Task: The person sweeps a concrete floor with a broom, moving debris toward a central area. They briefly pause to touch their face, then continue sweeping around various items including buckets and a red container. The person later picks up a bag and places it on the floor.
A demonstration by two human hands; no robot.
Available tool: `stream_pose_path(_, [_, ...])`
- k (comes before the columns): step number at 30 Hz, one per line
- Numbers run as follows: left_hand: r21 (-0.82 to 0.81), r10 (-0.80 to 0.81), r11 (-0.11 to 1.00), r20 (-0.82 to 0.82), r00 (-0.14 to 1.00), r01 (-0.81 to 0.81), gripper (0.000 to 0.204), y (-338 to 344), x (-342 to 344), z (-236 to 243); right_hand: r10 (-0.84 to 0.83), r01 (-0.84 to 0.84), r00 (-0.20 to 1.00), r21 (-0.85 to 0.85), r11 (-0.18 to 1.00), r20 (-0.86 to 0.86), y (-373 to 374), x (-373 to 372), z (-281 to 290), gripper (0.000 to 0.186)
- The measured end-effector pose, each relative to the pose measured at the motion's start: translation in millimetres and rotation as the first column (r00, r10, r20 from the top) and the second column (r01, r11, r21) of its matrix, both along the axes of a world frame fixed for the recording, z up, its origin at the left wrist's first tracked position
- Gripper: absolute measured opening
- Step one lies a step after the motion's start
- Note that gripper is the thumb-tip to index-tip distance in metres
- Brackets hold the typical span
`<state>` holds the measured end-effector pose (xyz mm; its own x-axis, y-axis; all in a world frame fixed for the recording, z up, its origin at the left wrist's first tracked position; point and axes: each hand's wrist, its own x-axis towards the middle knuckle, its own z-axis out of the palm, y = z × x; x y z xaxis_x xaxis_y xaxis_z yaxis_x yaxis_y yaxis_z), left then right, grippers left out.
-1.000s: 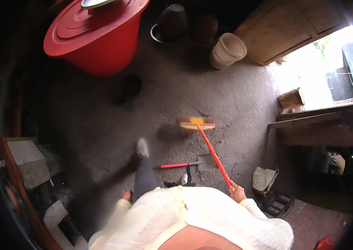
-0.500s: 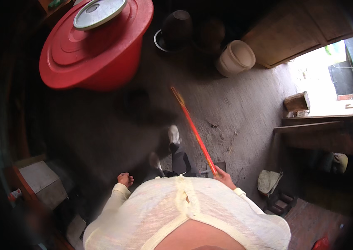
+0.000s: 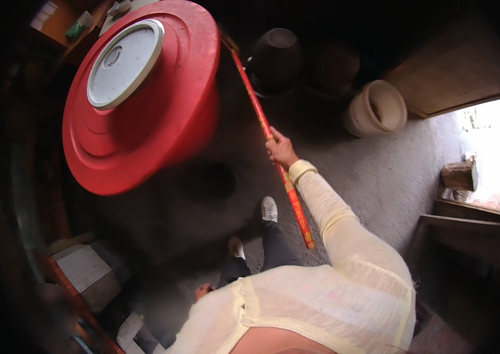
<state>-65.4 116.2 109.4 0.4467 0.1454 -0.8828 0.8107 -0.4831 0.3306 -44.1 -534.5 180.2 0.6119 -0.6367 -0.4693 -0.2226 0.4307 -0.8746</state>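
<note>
My right hand (image 3: 282,147) is wrapped round a long red stick (image 3: 297,209) with gold markings, gripping it around its middle. The arm is stretched forward. The stick slants up and left, and its brownish far end reaches the right rim of a big red tub's lid (image 3: 188,124). Whether that end touches the rim, I cannot tell. A round pale lid (image 3: 125,65) lies on top of the red one. Low beside my body, my left hand (image 3: 204,291) has curled fingers and shows nothing in them; my shirt partly hides it.
Dark pots (image 3: 276,56) stand at the back, beside a white bucket (image 3: 378,109). A wooden panel (image 3: 456,76) leads to a bright doorway, with a log stump (image 3: 460,176) near it. Boxes (image 3: 84,268) sit at the lower left. My shoes (image 3: 269,209) are on the rough floor.
My right hand has moved forward and up with the stick, whose far end has swung from over the floor to the red lid's rim. My left hand has drawn back toward my body.
</note>
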Motion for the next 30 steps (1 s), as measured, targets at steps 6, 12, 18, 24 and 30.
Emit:
stream_pose_path(6, [0.139, -0.449, 0.887, 0.043, 0.892, 0.44, 0.022, -65.4, 10.1, 62.9, 0.064, -0.062, 0.994, 0.031, 0.998, -0.084, -15.5, 10.7, -2.2, 0.058])
stream_pose_path(12, [0.081, -0.174, 0.981, -0.019, 0.985, 0.175, 0.024, -67.1, 27.7, 11.7, 0.215, -0.434, 0.874, -0.502, 0.748, -0.436, 85.4, -171.8, 59.3, 0.055])
stream_pose_path(18, [-0.071, -0.131, 0.99, -0.098, 0.986, 0.125, 0.024, -105.1, 67.6, 37.5, 0.279, -0.444, 0.686, -0.082, 0.892, -0.673, 161.6, -251.8, 136.7, 0.051])
stream_pose_path(24, [-0.097, -0.139, 0.987, -0.131, 0.982, 0.126, 0.023, -58.7, 85.3, 37.8, 0.172, -0.521, 0.752, -0.414, 0.746, -0.637, 127.4, -209.6, 54.2, 0.048])
stream_pose_path(30, [0.057, -0.174, 0.981, -0.191, 0.966, 0.187, 0.024, -19.7, 93.5, 37.4, 0.138, -0.611, 0.652, -0.409, 0.678, -0.745, 24.2, -168.9, -54.1, 0.047])
